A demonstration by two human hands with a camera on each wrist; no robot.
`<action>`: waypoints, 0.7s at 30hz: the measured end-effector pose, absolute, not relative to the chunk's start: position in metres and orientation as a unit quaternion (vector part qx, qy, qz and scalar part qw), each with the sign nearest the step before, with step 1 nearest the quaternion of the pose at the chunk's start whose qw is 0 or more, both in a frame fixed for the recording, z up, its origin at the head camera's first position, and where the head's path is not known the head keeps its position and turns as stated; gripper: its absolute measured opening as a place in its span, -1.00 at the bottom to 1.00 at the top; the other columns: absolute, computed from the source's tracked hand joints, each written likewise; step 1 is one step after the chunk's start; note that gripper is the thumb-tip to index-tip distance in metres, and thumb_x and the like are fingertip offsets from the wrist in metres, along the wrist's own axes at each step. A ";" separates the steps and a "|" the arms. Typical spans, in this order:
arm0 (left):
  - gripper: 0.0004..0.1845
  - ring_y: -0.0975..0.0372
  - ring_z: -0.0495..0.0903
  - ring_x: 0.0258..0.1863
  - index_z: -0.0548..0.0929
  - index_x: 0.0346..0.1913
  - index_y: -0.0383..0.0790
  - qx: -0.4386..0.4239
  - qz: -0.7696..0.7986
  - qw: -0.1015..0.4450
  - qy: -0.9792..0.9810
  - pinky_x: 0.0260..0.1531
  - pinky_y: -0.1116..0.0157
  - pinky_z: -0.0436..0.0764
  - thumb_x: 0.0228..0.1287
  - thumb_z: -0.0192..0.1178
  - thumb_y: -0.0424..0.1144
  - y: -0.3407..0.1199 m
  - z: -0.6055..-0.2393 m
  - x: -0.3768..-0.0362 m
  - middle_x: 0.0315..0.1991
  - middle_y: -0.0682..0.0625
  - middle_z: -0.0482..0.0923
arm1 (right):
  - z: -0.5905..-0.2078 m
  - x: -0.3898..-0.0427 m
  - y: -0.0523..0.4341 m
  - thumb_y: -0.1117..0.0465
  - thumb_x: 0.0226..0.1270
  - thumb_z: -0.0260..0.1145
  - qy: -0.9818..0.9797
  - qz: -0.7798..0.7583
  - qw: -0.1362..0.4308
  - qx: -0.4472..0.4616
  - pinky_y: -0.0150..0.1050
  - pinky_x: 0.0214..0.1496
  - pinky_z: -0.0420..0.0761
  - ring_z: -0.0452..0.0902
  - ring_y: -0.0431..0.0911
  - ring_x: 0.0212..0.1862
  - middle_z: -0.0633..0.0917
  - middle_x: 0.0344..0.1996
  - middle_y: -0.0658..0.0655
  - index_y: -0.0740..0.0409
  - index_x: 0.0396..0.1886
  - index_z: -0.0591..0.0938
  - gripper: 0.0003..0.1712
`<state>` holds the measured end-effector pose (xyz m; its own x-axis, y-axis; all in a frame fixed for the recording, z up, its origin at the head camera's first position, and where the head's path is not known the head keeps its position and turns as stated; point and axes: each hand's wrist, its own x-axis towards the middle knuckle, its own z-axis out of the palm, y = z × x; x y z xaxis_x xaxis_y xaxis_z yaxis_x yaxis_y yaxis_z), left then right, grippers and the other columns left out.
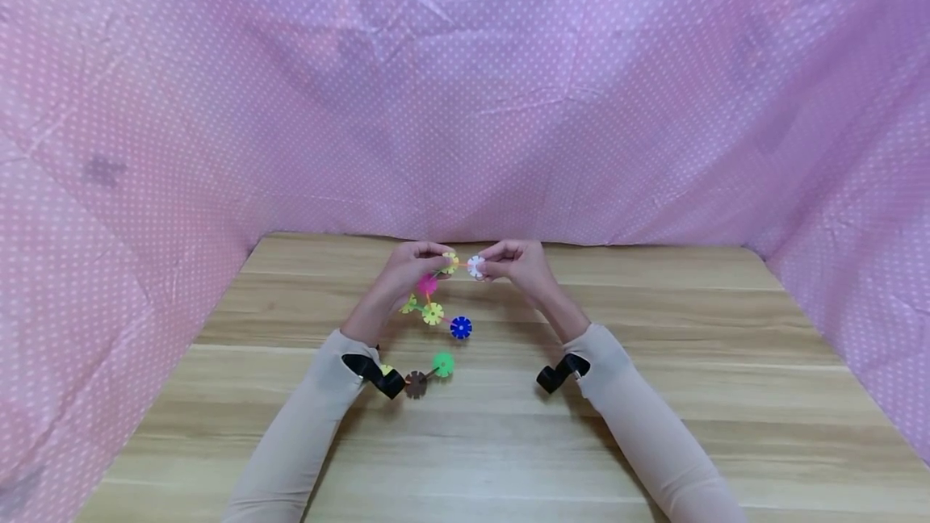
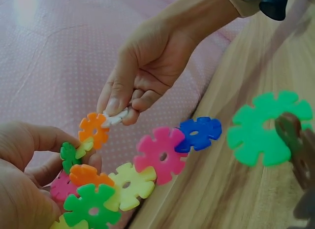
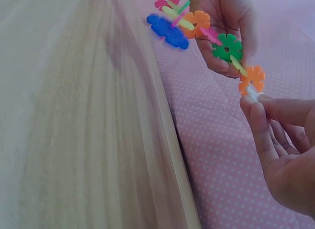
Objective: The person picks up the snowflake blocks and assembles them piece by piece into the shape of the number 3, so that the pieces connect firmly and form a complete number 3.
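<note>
Both hands hold a chain of slotted plastic snowflake discs above the far part of the table. The left hand (image 1: pixel 407 271) pinches it at a yellow disc (image 1: pixel 450 262), beside a small green one (image 2: pixel 70 156). Thumb and fingers of the right hand (image 1: pixel 519 265) pinch a white disc (image 1: pixel 475 266), which meets the edge of an orange disc (image 2: pixel 93 130). Below the left hand, the chain runs on through a pink disc (image 1: pixel 427 284) and another yellow disc (image 1: pixel 433 313) to a blue disc (image 1: pixel 461 328).
Near the left wrist are a light green disc (image 1: pixel 443 364) and a brown disc (image 1: pixel 416 384), joined, with a yellow one partly hidden by the black wrist camera (image 1: pixel 378 376). The wooden table (image 1: pixel 654 426) ends at a pink dotted cloth (image 1: pixel 465 103) behind and at both sides.
</note>
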<state>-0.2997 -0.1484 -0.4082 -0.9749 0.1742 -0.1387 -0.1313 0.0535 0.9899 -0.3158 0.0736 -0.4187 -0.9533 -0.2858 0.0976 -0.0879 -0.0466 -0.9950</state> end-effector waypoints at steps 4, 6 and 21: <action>-0.73 0.26 0.64 -0.19 0.61 0.10 -0.47 0.022 0.690 0.098 0.717 0.11 0.18 0.71 0.41 0.22 -0.42 -0.146 -0.406 -0.298 -0.11 -0.06 0.60 | -0.419 -0.316 0.072 0.61 0.16 0.40 0.684 -0.714 0.061 -0.137 -0.33 -0.30 0.78 0.75 -0.17 -0.42 0.81 -0.40 0.05 0.64 -0.12 0.62 -0.72; -0.72 0.26 0.65 -0.20 0.61 0.10 -0.47 0.017 0.691 0.094 0.716 0.10 0.19 0.71 0.40 0.22 -0.42 -0.146 -0.406 -0.297 -0.11 -0.06 0.59 | -0.420 -0.315 0.071 0.60 0.17 0.40 0.680 -0.718 0.060 -0.134 -0.33 -0.30 0.78 0.75 -0.17 -0.42 0.81 -0.40 0.05 0.65 -0.11 0.62 -0.72; -0.68 0.24 0.65 -0.17 0.57 0.16 -0.46 0.004 0.703 0.101 0.704 0.22 0.09 0.64 0.43 0.20 -0.39 -0.141 -0.410 -0.299 -0.10 -0.03 0.56 | -0.420 -0.316 0.072 0.57 0.22 0.38 0.676 -0.726 0.062 -0.110 -0.37 -0.30 0.76 0.72 -0.19 -0.43 0.77 -0.47 -0.02 0.67 -0.05 0.58 -0.68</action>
